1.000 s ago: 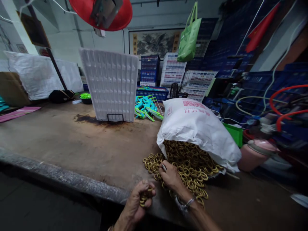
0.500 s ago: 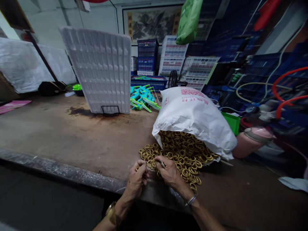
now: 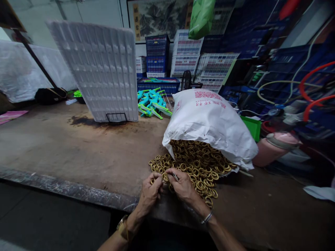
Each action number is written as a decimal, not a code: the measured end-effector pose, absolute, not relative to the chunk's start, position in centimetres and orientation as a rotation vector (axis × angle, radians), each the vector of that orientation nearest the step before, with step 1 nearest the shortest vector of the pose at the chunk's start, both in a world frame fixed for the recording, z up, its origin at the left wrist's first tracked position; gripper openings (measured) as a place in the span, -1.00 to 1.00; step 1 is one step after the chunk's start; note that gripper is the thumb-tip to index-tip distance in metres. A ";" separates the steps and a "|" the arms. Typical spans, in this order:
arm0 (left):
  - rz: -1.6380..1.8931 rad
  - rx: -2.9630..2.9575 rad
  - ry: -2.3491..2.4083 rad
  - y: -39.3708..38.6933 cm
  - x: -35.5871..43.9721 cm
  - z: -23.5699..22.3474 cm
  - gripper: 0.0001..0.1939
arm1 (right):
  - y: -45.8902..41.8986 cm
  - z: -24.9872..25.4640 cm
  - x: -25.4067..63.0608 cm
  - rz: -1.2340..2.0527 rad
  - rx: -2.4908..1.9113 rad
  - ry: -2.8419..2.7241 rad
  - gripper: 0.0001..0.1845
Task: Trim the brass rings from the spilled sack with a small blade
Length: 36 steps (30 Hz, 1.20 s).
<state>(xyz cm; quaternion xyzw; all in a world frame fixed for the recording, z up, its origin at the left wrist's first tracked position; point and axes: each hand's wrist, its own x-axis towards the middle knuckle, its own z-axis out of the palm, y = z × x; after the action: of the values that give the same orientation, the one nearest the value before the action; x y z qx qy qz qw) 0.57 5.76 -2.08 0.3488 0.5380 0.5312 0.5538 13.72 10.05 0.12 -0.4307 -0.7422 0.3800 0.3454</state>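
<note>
Gold-coloured rings [image 3: 200,183] spill in a loose heap from the mouth of a white woven sack [image 3: 209,120] lying on its side. At the heap's near left edge, my left hand [image 3: 150,191] is closed around several of the rings, mostly hidden by the fingers. Close beside it, my right hand [image 3: 183,186] is closed, thumb and forefinger pinched near the left fingertips. A small slim metal tool [image 3: 175,176] sticks out of its grip; its exact kind does not show. Both hands are just above the table's front part.
An upright white moulded plastic tray [image 3: 102,73] stands in a black wire holder [image 3: 116,118] on the brown worktable [image 3: 65,150]. Behind the sack lie turquoise and green plastic parts [image 3: 153,101]. A pink bottle [image 3: 274,148] and green tray [image 3: 251,127] are at the right; stacked crates [image 3: 185,45] stand behind.
My left hand has turned over and come up to meet my right hand at the heap's edge. My right hand keeps its metal tool. The camera view has tilted downward.
</note>
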 end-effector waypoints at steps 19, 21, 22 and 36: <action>1.223 0.994 1.319 4.6 0.4 -1.1 -0.73 | 9.0 0.6 13.7 1.043 -1.085 -1.931 -0.81; 1.307 1.097 1.355 4.4 0.4 -0.9 -0.79 | 8.8 0.6 13.6 1.107 -1.148 -1.884 -0.75; 1.344 1.145 1.363 4.4 0.5 -0.8 -0.82 | 8.7 0.5 13.5 1.147 -1.173 -1.869 -0.70; 1.098 0.746 1.184 2.9 0.7 -0.1 -0.73 | 7.6 0.1 12.8 1.439 -1.146 -1.695 -0.68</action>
<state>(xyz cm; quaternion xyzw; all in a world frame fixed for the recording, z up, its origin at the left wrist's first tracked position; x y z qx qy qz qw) 0.70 2.87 -0.11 0.3257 0.5170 0.4794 0.6299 12.81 7.55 0.09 -0.4348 -0.6432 0.5459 0.3149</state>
